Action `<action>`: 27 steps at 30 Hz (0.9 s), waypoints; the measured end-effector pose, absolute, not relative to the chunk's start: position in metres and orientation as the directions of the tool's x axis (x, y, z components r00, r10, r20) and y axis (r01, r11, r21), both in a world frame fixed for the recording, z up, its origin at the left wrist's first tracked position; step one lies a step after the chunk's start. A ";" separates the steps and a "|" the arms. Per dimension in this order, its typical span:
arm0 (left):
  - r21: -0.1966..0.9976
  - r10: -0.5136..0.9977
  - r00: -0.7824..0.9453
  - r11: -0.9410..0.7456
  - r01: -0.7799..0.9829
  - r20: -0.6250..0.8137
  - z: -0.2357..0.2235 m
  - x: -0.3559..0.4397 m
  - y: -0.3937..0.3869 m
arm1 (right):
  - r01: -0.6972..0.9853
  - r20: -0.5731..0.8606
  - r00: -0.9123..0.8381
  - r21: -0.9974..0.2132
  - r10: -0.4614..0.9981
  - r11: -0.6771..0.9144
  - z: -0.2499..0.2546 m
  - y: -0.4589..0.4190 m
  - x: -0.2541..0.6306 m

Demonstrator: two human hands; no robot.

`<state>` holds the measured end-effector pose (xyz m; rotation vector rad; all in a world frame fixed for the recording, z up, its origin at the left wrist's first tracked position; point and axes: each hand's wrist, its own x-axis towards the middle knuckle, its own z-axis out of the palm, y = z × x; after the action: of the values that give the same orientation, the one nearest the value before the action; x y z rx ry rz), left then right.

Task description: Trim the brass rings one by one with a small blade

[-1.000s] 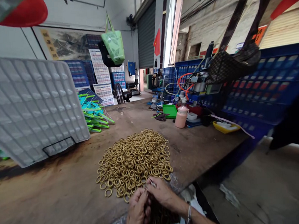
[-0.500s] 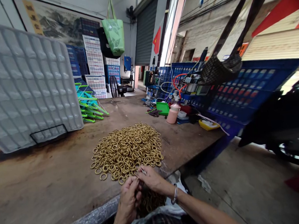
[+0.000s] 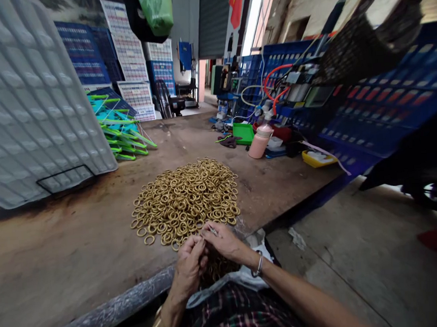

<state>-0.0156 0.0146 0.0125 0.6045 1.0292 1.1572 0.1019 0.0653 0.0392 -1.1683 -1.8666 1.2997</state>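
Observation:
A broad heap of brass-coloured rings point(image 3: 191, 197) lies on the table in front of me. At its near edge my left hand point(image 3: 189, 264) is closed in a pinch, its fingertips meeting those of my right hand. What the left fingers hold is too small to make out. My right hand point(image 3: 223, 239) is closed too, with a small thin silvery tool point(image 3: 212, 230) showing between thumb and fingers. Below both hands, more rings point(image 3: 219, 269) sit in a whitish plastic bag point(image 3: 262, 267) over my lap, partly hidden by the hands.
The brown table point(image 3: 79, 251) has a plastic-wrapped front edge point(image 3: 112, 308). A large ribbed translucent panel point(image 3: 40, 105) stands at the left, beside green and blue hangers point(image 3: 122, 130). On the right are a pink bottle point(image 3: 260, 142), a green tray point(image 3: 243, 133) and a yellow tray point(image 3: 318, 159).
The camera has tilted down, so the table and heap appear higher and more of my lap shows. Both hands stay pinched together at the heap's near edge.

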 end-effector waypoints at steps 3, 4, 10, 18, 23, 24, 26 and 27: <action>0.836 0.939 0.056 0.329 -0.439 -0.340 0.013 -0.015 0.015 | 0.317 -0.025 -0.455 -0.939 0.890 0.136 0.037 0.068 0.108; 0.840 0.939 0.052 0.330 -0.431 -0.341 0.014 -0.015 0.015 | 0.330 -0.027 -0.446 -0.934 0.895 0.136 0.035 0.068 0.110; 0.884 0.953 0.012 0.285 -0.371 -0.302 0.015 -0.016 0.018 | 0.545 0.074 -0.517 -0.740 0.853 0.395 0.026 0.063 0.123; 0.929 0.971 0.048 0.238 -0.282 -0.235 0.012 -0.016 0.015 | 0.719 0.013 -0.582 -0.459 0.813 0.522 0.024 0.057 0.121; 0.933 0.969 0.031 0.246 -0.263 -0.247 0.013 -0.015 0.012 | 0.757 -0.029 -0.576 -0.396 0.817 0.519 0.034 0.054 0.120; 0.934 0.968 0.025 0.247 -0.256 -0.249 0.014 -0.015 0.012 | 0.762 -0.040 -0.575 -0.392 0.817 0.516 0.035 0.054 0.120; 0.941 0.968 0.014 0.247 -0.233 -0.251 0.014 -0.014 0.011 | 0.766 -0.056 -0.576 -0.386 0.816 0.514 0.037 0.053 0.119; 0.944 0.968 0.007 0.245 -0.218 -0.250 0.015 -0.014 0.010 | 0.768 -0.067 -0.579 -0.382 0.813 0.515 0.037 0.053 0.119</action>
<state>-0.0141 0.0101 0.0149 0.8564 1.1711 1.1337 0.1192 0.0526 0.0373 -1.3774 -2.6283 0.5702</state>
